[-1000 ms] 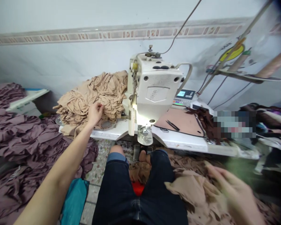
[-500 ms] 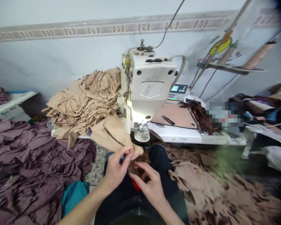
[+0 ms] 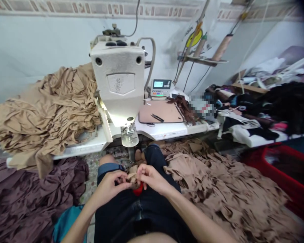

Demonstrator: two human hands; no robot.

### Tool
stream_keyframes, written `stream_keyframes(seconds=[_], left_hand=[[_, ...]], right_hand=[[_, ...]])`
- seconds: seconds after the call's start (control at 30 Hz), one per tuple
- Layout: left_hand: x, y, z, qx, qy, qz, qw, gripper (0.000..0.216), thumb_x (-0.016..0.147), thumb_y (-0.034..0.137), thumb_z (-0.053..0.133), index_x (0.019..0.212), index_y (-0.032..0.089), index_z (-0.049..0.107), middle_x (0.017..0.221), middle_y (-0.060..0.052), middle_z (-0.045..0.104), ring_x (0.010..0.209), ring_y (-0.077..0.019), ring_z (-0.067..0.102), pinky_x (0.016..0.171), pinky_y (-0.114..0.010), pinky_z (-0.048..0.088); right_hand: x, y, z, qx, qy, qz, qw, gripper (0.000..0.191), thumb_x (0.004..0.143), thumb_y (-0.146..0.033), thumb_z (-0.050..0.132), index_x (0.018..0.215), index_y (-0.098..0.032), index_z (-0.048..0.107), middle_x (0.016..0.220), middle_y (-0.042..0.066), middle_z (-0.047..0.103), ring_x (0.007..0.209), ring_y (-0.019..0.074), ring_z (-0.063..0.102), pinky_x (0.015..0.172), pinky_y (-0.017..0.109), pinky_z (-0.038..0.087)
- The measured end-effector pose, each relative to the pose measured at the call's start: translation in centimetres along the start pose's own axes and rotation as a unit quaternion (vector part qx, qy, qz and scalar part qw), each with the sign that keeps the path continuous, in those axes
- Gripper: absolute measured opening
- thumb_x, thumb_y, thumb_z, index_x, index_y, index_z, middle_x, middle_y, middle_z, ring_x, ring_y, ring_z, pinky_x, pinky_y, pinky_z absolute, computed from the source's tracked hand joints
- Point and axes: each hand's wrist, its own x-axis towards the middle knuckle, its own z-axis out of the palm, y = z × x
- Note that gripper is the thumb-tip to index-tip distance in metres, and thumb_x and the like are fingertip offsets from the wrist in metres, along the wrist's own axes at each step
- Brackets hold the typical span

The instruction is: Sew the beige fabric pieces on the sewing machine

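Note:
Over my lap, a small bunched piece of tan fabric (image 3: 132,174) lies between my two hands. My left hand (image 3: 111,186) has its fingertips curled and pressed together at the fabric's left edge. My right hand (image 3: 152,178) pinches the fabric's right side between thumb and fingers. Something red (image 3: 138,189) shows just below the fabric, against my dark shorts; its kind is unclear. The white sewing machine (image 3: 119,77) stands ahead of both hands, its lamp lit over the needle area.
A large tan fabric heap (image 3: 58,104) covers the table's left side. Purple-brown cloth (image 3: 32,199) lies lower left, light brown pieces (image 3: 225,189) lower right. Black snips (image 3: 157,117) rest on a pink mat (image 3: 148,109), near a control panel (image 3: 161,87). A red container (image 3: 266,158) stands right.
The view has swung right. My hands have come closer together, lower over my lap. The wide tan panel that hung from my left hand is no longer spread out; only a small bunch shows.

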Motion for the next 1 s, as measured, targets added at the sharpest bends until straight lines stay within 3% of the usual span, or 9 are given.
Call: stream_keyframes(seconds=[0.1,0.2,0.3,0.4,0.53,0.67,0.8,0.9,1.0], left_hand=[[-0.1,1.0,0.1,0.029,-0.02,0.03,0.999,0.034,0.102,0.04,0.063,0.08,0.018,0.076,0.086,-0.005,0.069,0.08,-0.018,0.064,0.071,-0.025,0.048],[0.2,1.9,0.2,-0.025,-0.045,0.033,0.998,0.034,0.103,0.041,0.06,0.082,0.017,0.072,0.097,-0.008,0.07,0.087,-0.0187,0.065,0.075,-0.026,0.05],[0.6,2.1,0.0,-0.089,-0.096,-0.013,0.991,0.034,0.104,0.043,0.06,0.084,0.017,0.069,0.077,-0.002,0.065,0.07,-0.0151,0.059,0.065,-0.024,0.046],[0.9,2.2,-0.3,-0.097,-0.079,-0.023,0.992,0.033,0.101,0.044,0.066,0.084,0.015,0.069,0.072,0.0,0.062,0.066,-0.0134,0.054,0.062,-0.023,0.042],[1.0,2.7,-0.9,-0.146,-0.005,-0.021,0.989,0.031,0.098,0.046,0.071,0.094,0.015,0.072,0.074,0.0,0.062,0.062,-0.0116,0.054,0.058,-0.021,0.042],[1.2,3.2,-1.2,-0.213,0.033,-0.017,0.976,0.039,0.098,0.048,0.073,0.118,0.016,0.074,0.073,0.003,0.057,0.049,-0.0073,0.048,0.049,-0.02,0.037],[1.6,3.4,-1.5,-0.129,0.093,0.057,0.986,0.036,0.1,0.045,0.069,0.116,0.017,0.083,0.075,-0.002,0.063,0.056,-0.0105,0.054,0.051,-0.021,0.04],[1.9,3.6,-1.7,-0.039,0.155,0.111,0.981,0.027,0.102,0.037,0.067,0.107,0.019,0.087,0.078,-0.005,0.07,0.073,-0.0167,0.064,0.064,-0.024,0.049],[2.1,4.1,-2.0,-0.049,0.169,0.118,0.977,0.023,0.102,0.031,0.065,0.105,0.02,0.085,0.089,-0.007,0.076,0.082,-0.0186,0.068,0.072,-0.026,0.052]], right_hand=[[-0.5,-0.1,-1.2,-0.013,-0.065,0.048,0.997,0.045,0.081,-0.054,0.088,0.092,-0.021,0.059,0.066,-0.006,0.064,0.049,0.0099,0.054,0.039,0.017,0.035],[-0.6,-0.5,-1.4,-0.028,-0.088,0.048,0.995,0.043,0.082,-0.052,0.088,0.093,-0.018,0.064,0.067,-0.007,0.059,0.051,0.0071,0.049,0.044,0.017,0.035],[-0.5,-1.4,-1.5,-0.049,-0.099,0.016,0.994,0.042,0.08,-0.051,0.091,0.092,-0.016,0.071,0.07,-0.005,0.061,0.06,0.008,0.051,0.056,0.019,0.039],[-0.4,-3.1,-1.9,-0.112,-0.106,-0.006,0.988,0.04,0.082,-0.053,0.088,0.087,-0.015,0.077,0.07,-0.002,0.066,0.061,0.0111,0.054,0.058,0.023,0.04],[-0.1,-5.5,-2.5,-0.195,-0.028,-0.073,0.978,0.038,0.089,-0.054,0.082,0.084,-0.016,0.08,0.075,0.003,0.072,0.069,0.0162,0.06,0.062,0.026,0.045],[0.3,-6.5,-2.1,-0.169,0.023,-0.094,0.981,0.042,0.088,-0.057,0.081,0.079,-0.016,0.076,0.069,0.001,0.067,0.063,0.0152,0.056,0.058,0.026,0.043],[0.2,-7.1,-1.1,-0.171,0.07,-0.117,0.976,0.045,0.089,-0.059,0.079,0.074,-0.018,0.069,0.062,-0.002,0.058,0.055,0.0131,0.049,0.053,0.026,0.036],[-0.5,-8.2,-0.3,-0.25,0.117,-0.18,0.944,0.039,0.096,-0.05,0.074,0.073,-0.018,0.07,0.063,-0.002,0.056,0.056,0.013,0.046,0.053,0.028,0.033],[-1.2,-9.6,0.4,-0.327,0.154,-0.273,0.892,0.033,0.101,-0.038,0.069,0.075,-0.019,0.072,0.067,0.0,0.057,0.061,0.0142,0.05,0.058,0.029,0.036]])
